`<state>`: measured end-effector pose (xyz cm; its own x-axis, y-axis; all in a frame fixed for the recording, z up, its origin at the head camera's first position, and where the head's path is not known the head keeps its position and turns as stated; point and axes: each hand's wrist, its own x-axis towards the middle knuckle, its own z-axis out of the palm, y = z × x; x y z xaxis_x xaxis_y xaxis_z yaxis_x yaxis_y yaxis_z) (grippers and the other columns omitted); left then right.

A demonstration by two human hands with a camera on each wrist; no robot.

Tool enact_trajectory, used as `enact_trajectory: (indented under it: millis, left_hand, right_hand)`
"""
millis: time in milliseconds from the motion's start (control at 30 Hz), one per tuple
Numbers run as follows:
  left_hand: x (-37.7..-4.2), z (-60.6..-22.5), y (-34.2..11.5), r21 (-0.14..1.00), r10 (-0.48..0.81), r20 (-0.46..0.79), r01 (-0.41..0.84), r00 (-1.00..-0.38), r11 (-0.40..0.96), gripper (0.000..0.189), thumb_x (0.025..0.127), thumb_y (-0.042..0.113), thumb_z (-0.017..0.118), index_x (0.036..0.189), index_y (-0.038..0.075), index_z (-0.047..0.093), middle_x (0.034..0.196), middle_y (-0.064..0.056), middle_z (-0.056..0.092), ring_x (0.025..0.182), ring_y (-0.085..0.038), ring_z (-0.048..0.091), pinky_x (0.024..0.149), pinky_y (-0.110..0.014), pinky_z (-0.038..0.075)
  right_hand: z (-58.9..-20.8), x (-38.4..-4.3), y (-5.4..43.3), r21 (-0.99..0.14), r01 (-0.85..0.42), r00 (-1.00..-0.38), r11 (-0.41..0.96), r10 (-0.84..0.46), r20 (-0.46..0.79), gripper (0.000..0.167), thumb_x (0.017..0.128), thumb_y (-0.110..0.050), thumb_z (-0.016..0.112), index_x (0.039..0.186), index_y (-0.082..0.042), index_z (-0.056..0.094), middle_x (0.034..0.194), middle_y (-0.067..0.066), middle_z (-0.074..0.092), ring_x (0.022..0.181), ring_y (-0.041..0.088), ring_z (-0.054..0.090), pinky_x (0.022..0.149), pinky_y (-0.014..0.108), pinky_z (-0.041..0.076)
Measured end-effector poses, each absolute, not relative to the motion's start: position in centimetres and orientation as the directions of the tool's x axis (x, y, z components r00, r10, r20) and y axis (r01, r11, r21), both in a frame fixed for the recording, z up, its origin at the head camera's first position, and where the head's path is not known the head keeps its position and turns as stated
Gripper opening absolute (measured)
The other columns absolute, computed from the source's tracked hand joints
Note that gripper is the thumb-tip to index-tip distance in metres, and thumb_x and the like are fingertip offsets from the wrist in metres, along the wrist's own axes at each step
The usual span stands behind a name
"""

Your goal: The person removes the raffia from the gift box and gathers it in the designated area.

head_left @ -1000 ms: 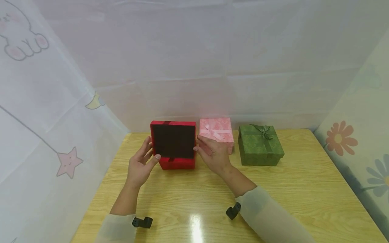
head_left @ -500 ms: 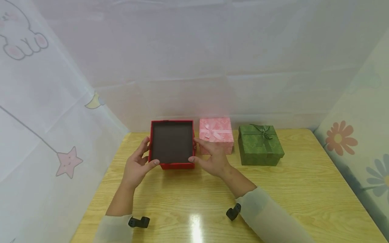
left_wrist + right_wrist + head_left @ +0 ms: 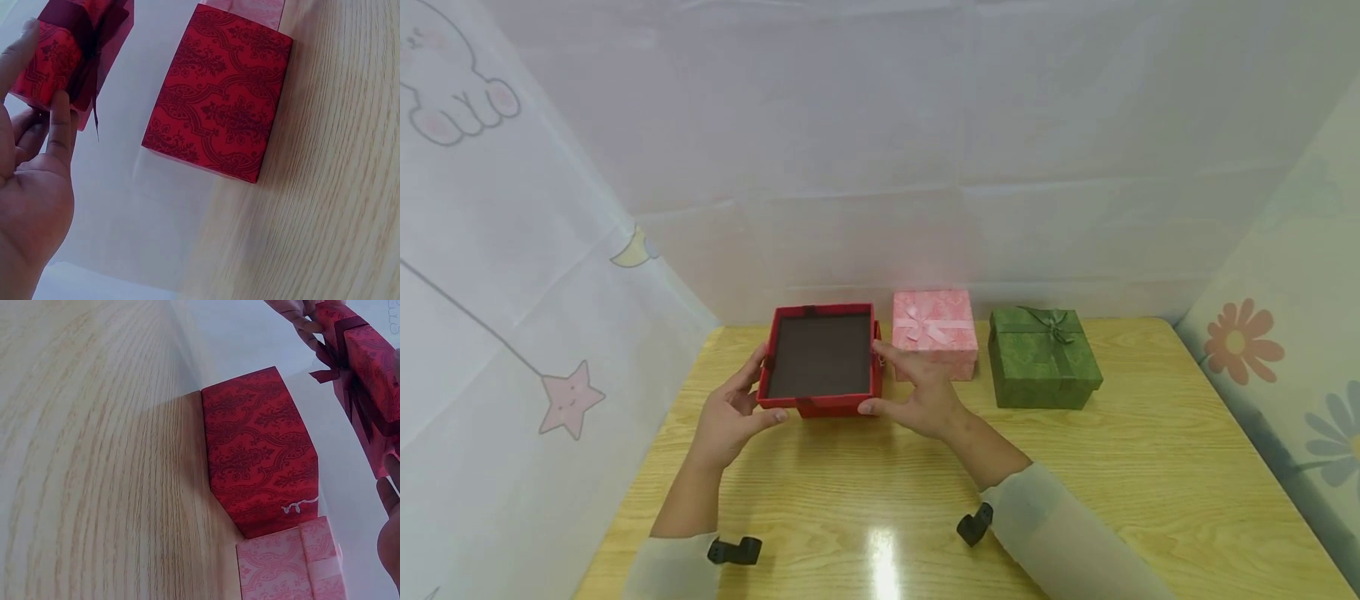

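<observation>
Between both hands is a red patterned gift box lid (image 3: 820, 354), turned over so its dark inside faces up in the head view. Its dark red ribbon bow (image 3: 94, 53) hangs on the underside in the left wrist view. The left hand (image 3: 722, 425) holds the lid's left side, thumb at the near corner. On the right side, the right hand (image 3: 925, 400) grips it with the thumb at the near right corner. Under the lid stands the red box base (image 3: 259, 450) on the table, mostly hidden from the head view. What lies inside the base is hidden.
A pink gift box (image 3: 932, 333) with a ribbon bow stands right beside the red base. Farther right is a green gift box (image 3: 1043, 358). A pale curly cord (image 3: 300, 505) shows at the red base. The wooden table (image 3: 1075, 483) ends against printed cloth walls.
The lid has tipped from nearly upright, inside toward the head camera, to nearly level with the inside up. Its near edge has come down and closer; the left hand has shifted left and nearer.
</observation>
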<state>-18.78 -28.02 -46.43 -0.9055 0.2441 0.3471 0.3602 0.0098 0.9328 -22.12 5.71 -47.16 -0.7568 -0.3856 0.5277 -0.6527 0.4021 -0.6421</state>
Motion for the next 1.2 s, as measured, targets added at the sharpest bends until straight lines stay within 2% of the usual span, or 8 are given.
enact_trajectory:
  millis: [167,333,533,700,933,1067,1200]
  left_hand:
    - [-18.7,-46.4,-28.3,0.946,0.206,0.304,0.32,-0.93,0.045,0.096,0.083,-0.018,0.077,0.163,0.016,0.036,0.169,-0.008,0.031,0.144,-0.022,0.048,0.1,-0.031,0.053]
    - [-18.5,-46.4,-28.8,0.956,0.177,0.264,0.282,-0.948,0.085,0.094,0.084,-0.012,0.079,0.162,0.018,0.038,0.168,-0.005,0.032,0.141,-0.018,0.051,0.097,-0.03,0.054]
    - [-18.0,-46.6,-29.9,0.954,0.184,0.264,0.285,-0.947,0.096,0.092,0.086,-0.013,0.077,0.163,0.014,0.035,0.168,-0.01,0.031,0.147,-0.018,0.043,0.094,-0.032,0.056]
    - [-17.9,-46.6,-30.6,0.956,0.179,0.25,0.272,-0.951,0.109,0.092,0.086,-0.012,0.077,0.163,0.016,0.035,0.17,-0.007,0.029,0.149,-0.019,0.04,0.095,-0.031,0.056]
    - [-17.6,-46.7,-31.4,0.957,0.158,0.226,0.25,-0.961,0.147,0.093,0.086,-0.01,0.079,0.164,0.017,0.034,0.171,-0.007,0.026,0.156,-0.024,0.025,0.096,-0.029,0.054]
    - [-17.4,-46.9,-32.0,0.958,0.158,0.223,0.246,-0.962,0.146,0.094,0.086,-0.01,0.079,0.164,0.017,0.033,0.171,-0.007,0.025,0.155,-0.021,0.028,0.095,-0.029,0.055]
    - [-17.2,-47.0,-32.6,0.955,0.146,0.23,0.252,-0.962,0.156,0.093,0.086,-0.01,0.078,0.164,0.016,0.034,0.171,-0.009,0.026,0.15,-0.016,0.038,0.094,-0.029,0.055]
  right_hand:
    - [-47.4,-22.1,5.2,-0.625,-0.67,-0.742,0.4,-0.398,0.54,0.093,0.078,-0.049,0.09,0.157,-0.021,0.049,0.15,-0.001,0.058,0.131,0.022,0.061,0.098,0.042,0.057]
    - [-47.7,-22.1,4.4,-0.595,-0.697,-0.717,0.401,-0.408,0.565,0.089,0.08,-0.046,0.089,0.155,-0.014,0.052,0.151,0.001,0.056,0.134,0.024,0.059,0.103,0.043,0.054]
    - [-48.0,-21.7,3.3,-0.604,-0.677,-0.734,0.42,-0.441,0.516,0.087,0.086,-0.051,0.083,0.157,-0.014,0.048,0.156,-0.001,0.051,0.14,0.026,0.053,0.11,0.045,0.048]
    - [-47.9,-21.5,2.5,-0.614,-0.643,-0.763,0.457,-0.454,0.46,0.086,0.088,-0.054,0.08,0.157,-0.015,0.048,0.156,-0.001,0.051,0.143,0.031,0.049,0.113,0.051,0.044]
    - [-48.0,-21.5,1.5,-0.626,-0.625,-0.775,0.465,-0.464,0.429,0.088,0.088,-0.054,0.079,0.16,-0.019,0.043,0.151,0.003,0.057,0.139,0.026,0.05,0.107,0.047,0.05]
    - [-48.1,-21.5,1.0,-0.628,-0.635,-0.766,0.451,-0.476,0.433,0.087,0.089,-0.055,0.078,0.16,-0.018,0.042,0.153,0.003,0.054,0.137,0.025,0.052,0.106,0.046,0.051]
    - [-48.1,-21.5,0.3,-0.619,-0.65,-0.751,0.44,-0.496,0.435,0.086,0.092,-0.055,0.075,0.161,-0.016,0.041,0.158,-0.001,0.048,0.134,0.023,0.053,0.105,0.044,0.051]
